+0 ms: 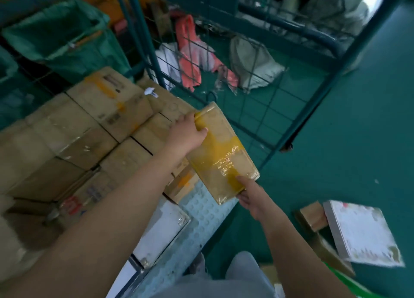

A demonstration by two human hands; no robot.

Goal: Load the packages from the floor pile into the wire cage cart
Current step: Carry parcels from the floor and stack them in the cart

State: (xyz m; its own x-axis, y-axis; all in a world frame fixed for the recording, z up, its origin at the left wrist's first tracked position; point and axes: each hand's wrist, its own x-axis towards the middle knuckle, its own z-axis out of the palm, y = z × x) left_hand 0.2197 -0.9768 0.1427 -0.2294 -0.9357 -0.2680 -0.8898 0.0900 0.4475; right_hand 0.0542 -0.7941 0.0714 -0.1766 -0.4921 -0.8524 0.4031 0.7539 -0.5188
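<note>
Head view looks down on a flat cardboard parcel (220,154) wrapped in yellow tape and clear film, held in the air between both hands, just beside the stacked boxes (94,127) that sit inside the wire cage cart (143,39). The left hand (187,133) grips the parcel's far end, thumb on the top face and fingers curled out of sight around the edge. The right hand (251,196) holds the near corner, thumb pressed on the yellow tape and fingers underneath. The parcel is tilted, its far end higher and nearer the top of the stack.

Beyond it, the green mesh of the cage stands over the green floor (347,129), with soft bags (253,64) and a red plastic bag (190,55) lying behind the wire. By the person's right, two more packages, a white flat one (360,232) and a small brown one (312,216), are still on the floor, so loading looks unfinished.

The main risk, as I judge it, is slip: the film looks slick, and each hand has only an end or corner, so a loosened grip could drop the parcel. Set down crooked on the uneven box tops, it might slide off the stack. Its far corner could also catch the mesh beside it.
</note>
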